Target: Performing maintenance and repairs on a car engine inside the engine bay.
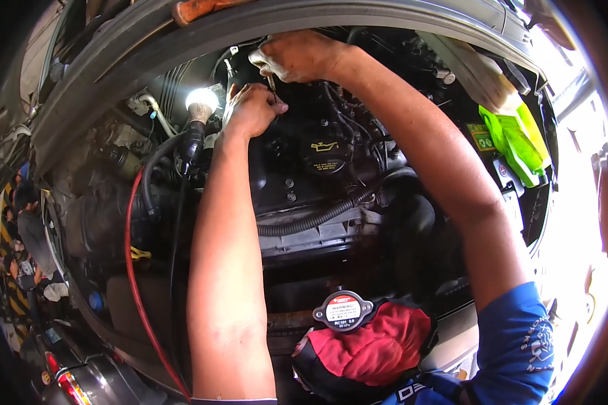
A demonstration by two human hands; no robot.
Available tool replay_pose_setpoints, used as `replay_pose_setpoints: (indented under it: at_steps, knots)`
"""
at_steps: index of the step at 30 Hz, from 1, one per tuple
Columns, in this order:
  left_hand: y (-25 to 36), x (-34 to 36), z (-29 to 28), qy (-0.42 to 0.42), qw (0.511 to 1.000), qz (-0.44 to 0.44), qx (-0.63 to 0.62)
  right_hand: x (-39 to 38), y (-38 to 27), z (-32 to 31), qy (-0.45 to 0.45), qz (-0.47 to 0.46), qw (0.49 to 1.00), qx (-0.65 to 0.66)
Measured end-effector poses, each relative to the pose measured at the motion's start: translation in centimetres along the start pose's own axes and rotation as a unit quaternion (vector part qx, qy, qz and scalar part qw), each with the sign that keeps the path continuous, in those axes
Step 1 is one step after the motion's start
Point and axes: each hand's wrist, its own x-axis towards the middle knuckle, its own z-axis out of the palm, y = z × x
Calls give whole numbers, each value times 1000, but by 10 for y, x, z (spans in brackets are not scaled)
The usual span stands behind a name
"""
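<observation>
Both my arms reach over a black engine cover (pixel 273 182) toward the back of the engine bay. My right hand (pixel 297 57) is closed around the top of a slim tool (pixel 272 84), possibly a screwdriver; its handle is largely hidden. Just below, my left hand (pixel 253 108) has curled fingers at the tool's lower end; whether it grips it is unclear. A lit work lamp (pixel 202 101) sits left of my left hand, and a black oil filler cap (pixel 327 156) is below my hands.
A red hose (pixel 132 256) runs down the left side. A radiator cap (pixel 341 310) rests by red cloth (pixel 378 344) at the front. Green material (pixel 520 145) lies at right. Other people (pixel 34 229) are beyond the car's left side, near another vehicle's tail light (pixel 67 378).
</observation>
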Motion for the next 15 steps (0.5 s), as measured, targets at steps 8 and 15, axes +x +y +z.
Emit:
replay_pose_setpoints:
  at_steps: [8,15]
  knots:
    - [1,-1,0,13,1000,8,16,0,0,-3,2,-18,998,-55]
    - [0,1,1,4,1000,-16,16,0,-6,-10,6,32,997,-68]
